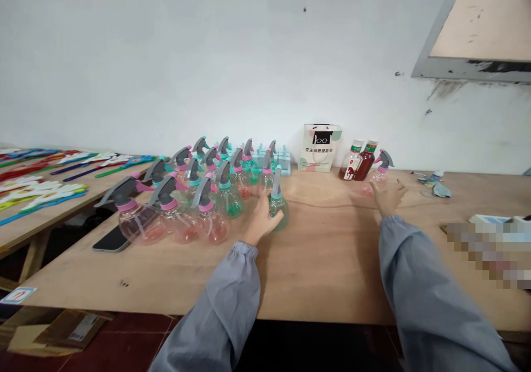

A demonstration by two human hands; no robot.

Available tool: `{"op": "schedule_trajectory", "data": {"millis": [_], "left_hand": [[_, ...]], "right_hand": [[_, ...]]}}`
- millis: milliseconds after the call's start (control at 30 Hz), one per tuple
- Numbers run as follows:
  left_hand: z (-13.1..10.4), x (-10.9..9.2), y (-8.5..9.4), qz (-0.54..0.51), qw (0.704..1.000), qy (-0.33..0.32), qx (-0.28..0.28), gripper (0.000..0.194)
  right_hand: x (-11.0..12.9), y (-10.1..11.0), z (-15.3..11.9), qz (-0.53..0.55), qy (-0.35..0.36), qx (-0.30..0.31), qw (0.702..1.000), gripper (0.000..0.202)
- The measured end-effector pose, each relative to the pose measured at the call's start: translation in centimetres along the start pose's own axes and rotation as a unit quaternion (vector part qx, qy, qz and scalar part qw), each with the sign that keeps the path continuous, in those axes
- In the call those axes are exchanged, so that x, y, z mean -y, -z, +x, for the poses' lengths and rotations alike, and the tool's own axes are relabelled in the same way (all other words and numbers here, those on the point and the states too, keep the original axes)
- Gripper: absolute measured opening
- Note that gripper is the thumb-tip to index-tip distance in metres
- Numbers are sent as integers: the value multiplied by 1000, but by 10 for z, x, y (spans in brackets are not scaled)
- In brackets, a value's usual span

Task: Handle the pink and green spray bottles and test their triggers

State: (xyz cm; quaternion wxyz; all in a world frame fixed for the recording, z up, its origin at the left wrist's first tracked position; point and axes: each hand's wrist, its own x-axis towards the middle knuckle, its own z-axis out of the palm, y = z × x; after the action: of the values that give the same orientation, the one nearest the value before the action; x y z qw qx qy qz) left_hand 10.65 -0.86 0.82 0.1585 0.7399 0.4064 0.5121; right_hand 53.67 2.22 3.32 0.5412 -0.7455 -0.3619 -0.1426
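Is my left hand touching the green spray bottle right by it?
Touching. The head view shows the left hand curled around the side of the green spray bottle, thumb across its front.

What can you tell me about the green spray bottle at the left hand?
The green spray bottle has a round, see-through body that looks like plastic, with a teal collar and a slim grey spray head tipped in teal. It is upright, at the right-hand end of a group of similar bottles, over the wooden table. The left hand wraps its left side, thumb across the front. Whether its base touches the wood, or any liquid is inside, I can't tell.
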Motion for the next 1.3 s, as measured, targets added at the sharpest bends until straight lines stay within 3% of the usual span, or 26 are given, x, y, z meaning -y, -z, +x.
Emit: {"op": "schedule_trajectory", "data": {"millis": [33, 100, 200, 300, 400, 500, 600, 700, 733, 800, 900, 1000, 1133, 1300], "left_hand": [[-1, -3, -2, 6, 1000, -8, 3, 59], [-5, -11, -7, 24, 999, -20, 12, 62], [-13, -29, -19, 70, 997, -17, 17, 64], [-20, -48, -30, 153, 988, -8, 19, 66], [-28, -61, -37, 237, 971, -30, 18, 64], [-37, -62, -38, 249, 962, -103, 29, 68], [-35, -50, -30, 159, 974, -162, -3, 66], [-4, -31, -16, 63, 982, -101, -147, 47], [11, -24, -12, 54, 977, -65, -196, 46], [44, -12, -5, 68, 970, -27, -230, 57], [83, 3, -3, 120, 973, 19, -195, 71], [97, 11, -5, 167, 974, 71, -133, 70], [82, 10, -5, 204, 969, 107, -85, 56], [36, -2, 0, 243, 966, 56, -65, 47]], "right_hand": [[4, 3, -14, 28, 26, -6, 999, 77], [20, 9, -49, 108, 129, 40, 985, 62], [59, 16, -106, 217, 254, 190, 923, 52], [106, 23, -151, 314, 273, 278, 866, 59], [142, 25, -173, 386, 255, 334, 821, 73], [156, 21, -177, 434, 217, 402, 776, 69], [155, 16, -174, 461, 190, 445, 744, 55], [152, 19, -173, 478, 160, 452, 736, 49], [152, 22, -172, 486, 149, 450, 734, 48], [154, 29, -171, 501, 129, 450, 728, 44], [158, 39, -168, 531, 77, 455, 710, 42], [160, 43, -164, 565, -25, 473, 676, 40], [158, 45, -161, 580, -126, 500, 631, 33], [159, 47, -166, 583, -143, 558, 573, 30]]}}
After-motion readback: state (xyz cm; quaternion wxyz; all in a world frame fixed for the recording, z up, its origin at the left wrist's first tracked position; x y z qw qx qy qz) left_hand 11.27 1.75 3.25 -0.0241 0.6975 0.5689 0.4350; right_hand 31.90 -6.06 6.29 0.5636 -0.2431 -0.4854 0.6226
